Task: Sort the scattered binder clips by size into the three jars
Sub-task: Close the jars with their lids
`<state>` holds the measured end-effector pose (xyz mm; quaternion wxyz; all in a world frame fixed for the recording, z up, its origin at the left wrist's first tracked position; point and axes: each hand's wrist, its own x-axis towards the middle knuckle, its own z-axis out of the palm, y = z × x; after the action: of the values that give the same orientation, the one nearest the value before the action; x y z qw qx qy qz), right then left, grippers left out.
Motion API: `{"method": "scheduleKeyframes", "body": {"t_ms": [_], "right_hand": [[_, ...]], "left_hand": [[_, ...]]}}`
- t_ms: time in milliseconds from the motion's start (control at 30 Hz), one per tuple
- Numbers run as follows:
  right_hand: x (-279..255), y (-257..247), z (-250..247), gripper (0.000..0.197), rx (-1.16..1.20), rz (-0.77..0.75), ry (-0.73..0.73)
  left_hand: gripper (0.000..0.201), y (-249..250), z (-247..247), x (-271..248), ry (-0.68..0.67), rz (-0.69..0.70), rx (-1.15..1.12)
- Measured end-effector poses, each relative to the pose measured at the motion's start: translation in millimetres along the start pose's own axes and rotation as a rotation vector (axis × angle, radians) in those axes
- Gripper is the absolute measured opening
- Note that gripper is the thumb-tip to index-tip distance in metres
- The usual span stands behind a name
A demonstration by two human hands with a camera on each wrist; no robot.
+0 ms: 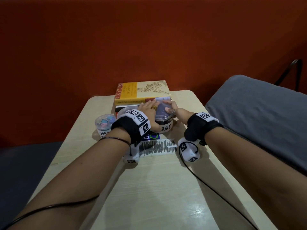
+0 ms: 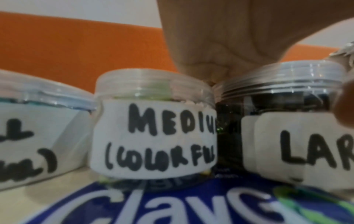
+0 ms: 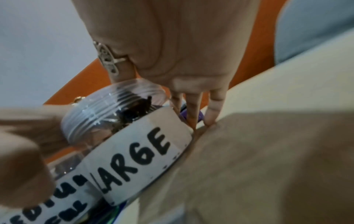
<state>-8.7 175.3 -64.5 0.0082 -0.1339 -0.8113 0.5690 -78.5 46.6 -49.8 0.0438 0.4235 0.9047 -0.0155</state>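
Three clear jars stand in a row near the table's far end. The small jar [image 1: 104, 123] [image 2: 28, 136] holds colourful clips. My left wrist hides most of the medium jar [image 1: 123, 111] [image 2: 153, 136] in the head view. The large jar [image 1: 164, 125] [image 2: 287, 121] [image 3: 138, 151] holds dark clips and has its clear lid [image 1: 162, 110] [image 3: 114, 109] on top. My left hand [image 1: 149, 107] lies over that lid, its thumb [image 2: 344, 106] against the jar's front. My right hand [image 1: 172, 107] [image 3: 182, 75] grips the lid's right side, thumb on top, fingers [image 3: 193, 110] down the far side. I see no loose clips.
A stack of books [image 1: 142, 92] stands right behind the jars. A blue printed pack [image 1: 153, 136] [image 2: 172, 204] and a scribbled strip [image 1: 157, 146] lie on the table [image 1: 157, 188] in front of them. A grey cushion [image 1: 257, 105] sits to the right. Cables trail from both wrists.
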Motion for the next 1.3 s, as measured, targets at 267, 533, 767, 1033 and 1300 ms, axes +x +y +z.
{"method": "scheduleKeyframes", "body": {"t_ms": [267, 533, 767, 1033, 1300], "right_hand": [[12.2, 7.4, 2.9, 0.047, -0.081, -0.032, 0.038], [4.6, -12.6, -5.3, 0.051, -0.418, 0.029, -0.024], [-4.1, -28.1, -9.1, 0.05, -0.495, 0.036, -0.042], [1.2, -21.9, -19.4, 0.052, 0.016, -0.005, 0.182], [14.9, -14.3, -12.7, 0.037, -0.14, 0.032, 0.252]], "left_hand": [[0.098, 1.2, -1.8, -3.3, -0.035, -0.024, -0.047], [0.081, 3.4, -5.1, -2.6, -0.072, -0.076, -0.094], [0.067, -4.6, -21.5, 5.3, -0.111, -0.108, -0.222], [0.113, -12.8, -13.6, 20.2, -0.038, -0.051, -0.218], [0.091, -11.5, -7.0, 12.8, -0.037, 0.007, -0.19]]}}
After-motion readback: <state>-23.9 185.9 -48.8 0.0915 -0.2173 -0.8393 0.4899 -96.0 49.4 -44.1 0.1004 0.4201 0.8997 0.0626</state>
